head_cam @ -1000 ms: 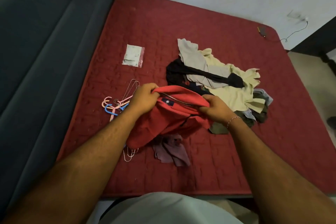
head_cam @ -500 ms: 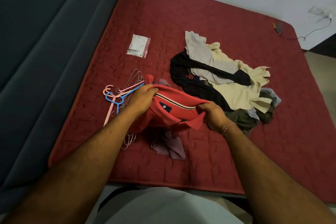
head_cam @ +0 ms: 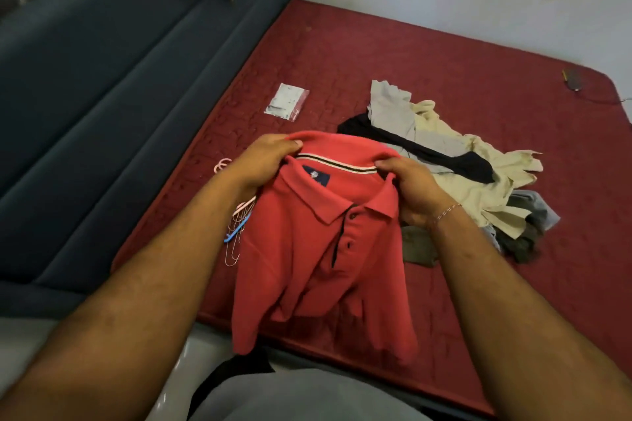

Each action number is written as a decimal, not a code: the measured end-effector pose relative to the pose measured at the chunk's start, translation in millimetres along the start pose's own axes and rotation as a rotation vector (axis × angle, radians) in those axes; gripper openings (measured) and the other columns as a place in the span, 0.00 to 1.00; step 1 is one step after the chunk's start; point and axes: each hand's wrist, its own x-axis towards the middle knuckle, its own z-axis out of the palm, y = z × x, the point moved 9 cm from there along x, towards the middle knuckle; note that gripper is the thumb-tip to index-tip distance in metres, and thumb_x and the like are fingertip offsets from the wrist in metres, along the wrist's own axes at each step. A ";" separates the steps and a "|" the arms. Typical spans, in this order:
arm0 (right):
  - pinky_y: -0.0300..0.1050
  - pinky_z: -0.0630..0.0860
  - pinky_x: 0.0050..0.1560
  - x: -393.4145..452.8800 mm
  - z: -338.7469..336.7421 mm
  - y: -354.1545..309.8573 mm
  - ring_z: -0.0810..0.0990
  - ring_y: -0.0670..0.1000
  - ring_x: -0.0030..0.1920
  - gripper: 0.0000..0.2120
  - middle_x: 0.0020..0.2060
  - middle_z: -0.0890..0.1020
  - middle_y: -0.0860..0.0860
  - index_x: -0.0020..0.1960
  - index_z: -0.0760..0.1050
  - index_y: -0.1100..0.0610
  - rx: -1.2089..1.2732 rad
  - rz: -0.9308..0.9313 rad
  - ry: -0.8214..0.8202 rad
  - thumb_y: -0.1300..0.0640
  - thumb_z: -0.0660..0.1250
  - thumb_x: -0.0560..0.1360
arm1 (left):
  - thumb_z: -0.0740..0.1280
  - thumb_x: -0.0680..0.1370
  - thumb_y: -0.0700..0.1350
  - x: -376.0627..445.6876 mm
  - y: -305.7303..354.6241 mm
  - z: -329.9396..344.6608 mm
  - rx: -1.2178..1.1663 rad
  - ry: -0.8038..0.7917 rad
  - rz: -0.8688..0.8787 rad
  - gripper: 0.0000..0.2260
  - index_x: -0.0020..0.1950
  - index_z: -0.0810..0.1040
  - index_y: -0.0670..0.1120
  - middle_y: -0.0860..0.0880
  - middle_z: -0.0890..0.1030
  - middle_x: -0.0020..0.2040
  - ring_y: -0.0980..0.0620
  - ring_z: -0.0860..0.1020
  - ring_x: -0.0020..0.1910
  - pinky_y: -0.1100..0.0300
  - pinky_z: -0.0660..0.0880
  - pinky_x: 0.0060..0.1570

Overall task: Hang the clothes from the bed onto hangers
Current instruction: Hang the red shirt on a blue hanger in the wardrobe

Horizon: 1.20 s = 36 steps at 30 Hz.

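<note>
A red polo shirt (head_cam: 314, 249) hangs above the near edge of the bed, collar up and buttons facing me. My left hand (head_cam: 263, 161) grips its left shoulder and my right hand (head_cam: 410, 191) grips its right shoulder by the collar. Behind the shirt, a pile of clothes (head_cam: 455, 161) in beige, grey, black and olive lies on the red mattress (head_cam: 444, 55). Pink, blue and wire hangers (head_cam: 237, 225) lie on the mattress under my left forearm, mostly hidden.
A dark blue headboard or sofa (head_cam: 102, 106) runs along the left of the mattress. A small plastic packet (head_cam: 286, 106) lies beyond the hangers. A charger and cable (head_cam: 573, 79) sit at the far right corner near the white wall.
I have lifted the red shirt off the bed and spread it by the shoulders, so it now hangs open facing me. It covers the purple garment seen earlier.
</note>
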 end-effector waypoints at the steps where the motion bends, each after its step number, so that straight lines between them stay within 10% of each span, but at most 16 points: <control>1: 0.53 0.81 0.54 7.6 -14.9 -2.0 0.84 0.57 0.48 0.13 0.48 0.86 0.59 0.56 0.83 0.62 -0.181 -0.065 0.074 0.63 0.65 0.74 | 0.66 0.82 0.42 5.5 -2.9 -4.4 0.141 0.094 0.063 0.10 0.42 0.81 0.47 0.52 0.80 0.34 0.63 0.75 0.31 0.58 0.71 0.39; 6: 0.54 0.79 0.54 28.1 -29.1 60.1 0.81 0.51 0.46 0.03 0.46 0.86 0.53 0.51 0.85 0.56 -0.710 -0.048 -0.028 0.61 0.73 0.77 | 0.68 0.81 0.43 10.2 -84.5 8.3 0.401 0.134 0.008 0.09 0.40 0.76 0.47 0.51 0.75 0.35 0.51 0.72 0.36 0.54 0.66 0.41; 11: 0.49 0.71 0.45 44.9 -18.3 135.9 0.76 0.49 0.41 0.30 0.39 0.85 0.54 0.47 0.85 0.57 -0.749 0.069 0.013 0.30 0.68 0.67 | 0.68 0.81 0.43 16.5 -147.7 -19.8 0.504 0.169 -0.168 0.08 0.43 0.81 0.45 0.45 0.79 0.38 0.45 0.78 0.41 0.54 0.68 0.41; 18: 0.44 0.76 0.46 88.1 39.2 148.2 0.79 0.50 0.43 0.12 0.40 0.85 0.51 0.46 0.84 0.58 -0.557 0.157 0.111 0.57 0.65 0.84 | 0.68 0.81 0.43 61.5 -199.3 -71.4 0.269 0.122 -0.249 0.06 0.48 0.85 0.46 0.46 0.84 0.41 0.50 0.78 0.39 0.55 0.75 0.46; 25: 0.40 0.78 0.59 153.2 89.2 157.7 0.84 0.41 0.46 0.10 0.41 0.86 0.41 0.60 0.81 0.60 -0.523 0.169 0.137 0.62 0.62 0.84 | 0.66 0.78 0.41 100.6 -288.6 -144.9 0.244 0.206 -0.467 0.06 0.41 0.77 0.49 0.41 0.82 0.46 0.45 0.79 0.46 0.52 0.76 0.50; 31: 0.57 0.76 0.68 174.7 73.4 195.2 0.84 0.55 0.57 0.09 0.50 0.87 0.50 0.53 0.84 0.51 -0.530 0.250 0.230 0.54 0.65 0.84 | 0.63 0.68 0.47 144.7 -411.6 -183.3 0.452 0.155 -0.615 0.06 0.40 0.77 0.46 0.38 0.84 0.47 0.36 0.83 0.50 0.47 0.81 0.50; 36: 0.55 0.77 0.66 166.1 66.5 212.5 0.84 0.53 0.56 0.10 0.50 0.88 0.48 0.53 0.83 0.52 -0.455 0.308 0.310 0.56 0.63 0.84 | 0.68 0.76 0.38 146.4 -405.4 -181.3 0.667 0.168 -0.591 0.15 0.62 0.78 0.41 0.39 0.81 0.61 0.36 0.79 0.62 0.48 0.78 0.61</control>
